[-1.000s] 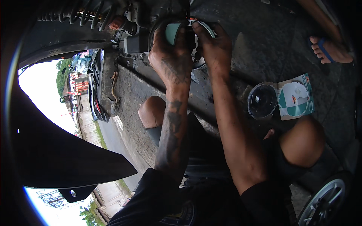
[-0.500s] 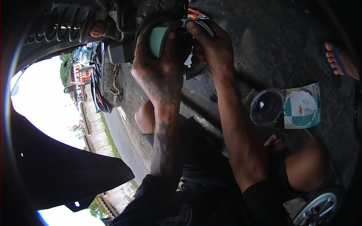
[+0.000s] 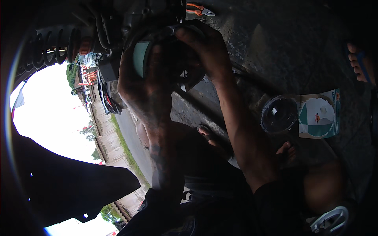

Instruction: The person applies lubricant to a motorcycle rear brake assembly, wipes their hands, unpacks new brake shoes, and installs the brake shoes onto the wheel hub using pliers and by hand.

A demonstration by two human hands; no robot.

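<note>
My left hand point(image 3: 143, 92) is closed around a curved brake shoe point(image 3: 139, 59) with a pale green lining, at the top of the view. The thumb and fingers of my right hand point(image 3: 210, 51) grip the opposite brake shoe point(image 3: 195, 30), which is dark and mostly covered by the hand. Both shoes sit against a round, shadowed hub under the vehicle. Deep shade hides the space between them and whether they touch the hub. A bright, pointed sliver shows below the right fingers.
Orange-handled pliers point(image 3: 201, 9) lie on the dark floor beyond my hands. At right are a clear plastic blister shell point(image 3: 279, 114) and its green-and-white card point(image 3: 315, 131). A sandalled foot point(image 3: 360, 65) stands farther right. A coil spring point(image 3: 47, 51) is upper left, a spoked wheel point(image 3: 332, 220) lower right.
Both hands and the brake shoes appear farther left in the view, which has shifted and darkened. The grip on both shoes looks the same.
</note>
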